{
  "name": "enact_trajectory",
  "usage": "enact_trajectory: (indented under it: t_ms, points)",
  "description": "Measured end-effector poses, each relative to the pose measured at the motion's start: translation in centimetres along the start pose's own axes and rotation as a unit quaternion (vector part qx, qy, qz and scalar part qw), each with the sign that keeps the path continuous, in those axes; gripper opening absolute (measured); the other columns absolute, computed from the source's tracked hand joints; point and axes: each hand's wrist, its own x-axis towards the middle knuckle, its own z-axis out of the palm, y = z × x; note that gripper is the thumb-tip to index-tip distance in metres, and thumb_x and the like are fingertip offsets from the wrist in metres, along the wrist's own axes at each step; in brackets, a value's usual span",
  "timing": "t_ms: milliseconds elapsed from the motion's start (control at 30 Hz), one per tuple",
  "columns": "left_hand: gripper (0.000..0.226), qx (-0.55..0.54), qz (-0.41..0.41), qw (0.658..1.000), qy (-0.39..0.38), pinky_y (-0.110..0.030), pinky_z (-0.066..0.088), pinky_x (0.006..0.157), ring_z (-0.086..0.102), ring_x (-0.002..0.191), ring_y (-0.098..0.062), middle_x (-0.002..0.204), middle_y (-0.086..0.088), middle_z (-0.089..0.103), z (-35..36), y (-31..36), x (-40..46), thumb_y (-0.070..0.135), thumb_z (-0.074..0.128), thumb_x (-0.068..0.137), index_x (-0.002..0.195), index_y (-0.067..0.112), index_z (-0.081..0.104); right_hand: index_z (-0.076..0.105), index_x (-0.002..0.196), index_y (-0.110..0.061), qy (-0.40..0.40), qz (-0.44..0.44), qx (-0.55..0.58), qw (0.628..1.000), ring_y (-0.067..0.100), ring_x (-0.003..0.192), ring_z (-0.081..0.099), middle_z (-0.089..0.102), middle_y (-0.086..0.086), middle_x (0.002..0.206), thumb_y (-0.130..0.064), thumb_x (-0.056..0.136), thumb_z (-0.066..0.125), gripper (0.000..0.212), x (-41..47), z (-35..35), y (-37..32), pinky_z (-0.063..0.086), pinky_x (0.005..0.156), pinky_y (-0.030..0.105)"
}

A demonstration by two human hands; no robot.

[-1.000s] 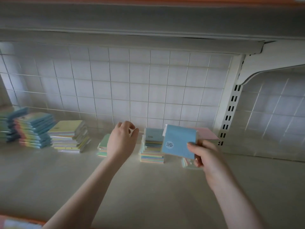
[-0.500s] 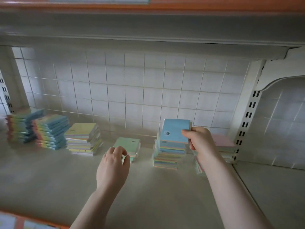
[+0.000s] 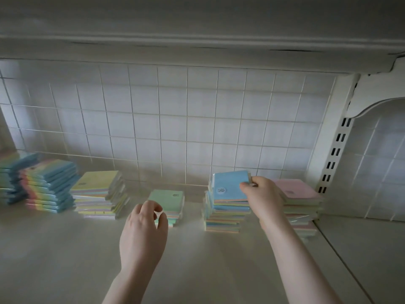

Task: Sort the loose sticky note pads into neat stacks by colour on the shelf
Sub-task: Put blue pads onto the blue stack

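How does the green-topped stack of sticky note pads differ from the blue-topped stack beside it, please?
The green-topped stack is low, only a few pads; the blue-topped stack stands much taller. The right hand grips the blue-topped stack's top pad, tilted up off the pile; the green-topped stack's top pad lies flat, with the left hand just in front of it. Both stand on the shelf by the tiled wall.

Print on the blue pad's [image 3: 230, 185] round sticker — too small to read.

White square-tiled wall [image 3: 175, 128] behind pale shelf [image 3: 65, 260]; slotted white upright [image 3: 335, 152] right; shelf underside [image 3: 197, 29] overhead; dim light.
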Motion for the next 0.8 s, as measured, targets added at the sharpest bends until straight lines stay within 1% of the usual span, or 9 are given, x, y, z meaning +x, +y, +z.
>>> enact_trajectory:
  t_ms: [100,200,333,433,600,800]
  points:
    - [0.007,-0.007,0.004,1.000,0.003,-0.029,0.032,0.063,0.048,0.073,-0.023,0.081,0.002,0.052,0.0,-0.1,0.0,0.014,0.064,0.084,0.087,0.016,0.058,0.039,0.062,-0.015,0.003,0.002,-0.045,0.999,0.019,0.051,0.033,0.035,-0.002,0.053,-0.014,0.087,0.049,0.027,0.1,0.5,0.3,0.019,0.046,0.030]
    - [0.007,-0.012,0.003,1.000,-0.002,-0.029,0.032,0.063,0.049,0.075,-0.023,0.082,0.002,0.052,0.0,-0.1,0.0,0.014,0.064,0.084,0.088,0.016,0.058,0.036,0.061,-0.015,0.009,0.001,-0.069,0.998,0.016,0.051,0.031,0.034,-0.001,0.055,-0.015,0.088,0.050,0.031,0.3,0.9,0.8,0.019,0.049,0.031]
    - [0.006,-0.019,0.004,1.000,-0.011,-0.029,0.033,0.064,0.052,0.081,-0.025,0.087,0.004,0.052,0.0,0.1,-0.2,0.016,0.062,0.086,0.091,0.016,0.058,0.038,0.062,-0.012,0.013,-0.008,-0.079,0.997,0.021,0.055,0.028,0.032,0.002,0.054,-0.013,0.085,0.052,0.026,0.5,1.1,1.6,0.017,0.050,0.033]
    - [0.006,-0.029,0.001,0.999,-0.015,-0.028,0.033,0.065,0.053,0.083,-0.024,0.090,0.004,0.054,0.0,0.3,-0.2,0.018,0.060,0.087,0.092,0.018,0.058,0.036,0.064,-0.012,0.008,-0.015,-0.072,0.997,0.021,0.058,0.025,0.029,0.003,0.056,-0.013,0.086,0.052,0.027,0.6,1.3,1.8,0.014,0.051,0.035]
    - [0.006,-0.041,0.004,0.999,-0.016,-0.027,0.031,0.064,0.052,0.082,-0.022,0.089,0.005,0.053,0.0,0.4,-0.3,0.018,0.059,0.087,0.092,0.019,0.058,0.031,0.060,-0.015,0.016,-0.026,-0.094,0.995,0.019,0.053,0.026,0.028,0.000,0.054,-0.018,0.089,0.050,0.035,0.5,1.4,2.0,0.015,0.051,0.034]
    - [0.006,-0.049,0.001,0.999,-0.021,-0.026,0.031,0.064,0.053,0.086,-0.021,0.090,0.005,0.053,0.2,0.4,-0.3,0.018,0.060,0.087,0.093,0.019,0.059,0.032,0.062,-0.013,0.043,-0.041,-0.115,0.992,0.020,0.055,0.026,0.029,0.003,0.056,-0.018,0.091,0.048,0.033,0.6,2.1,2.4,0.015,0.051,0.035]
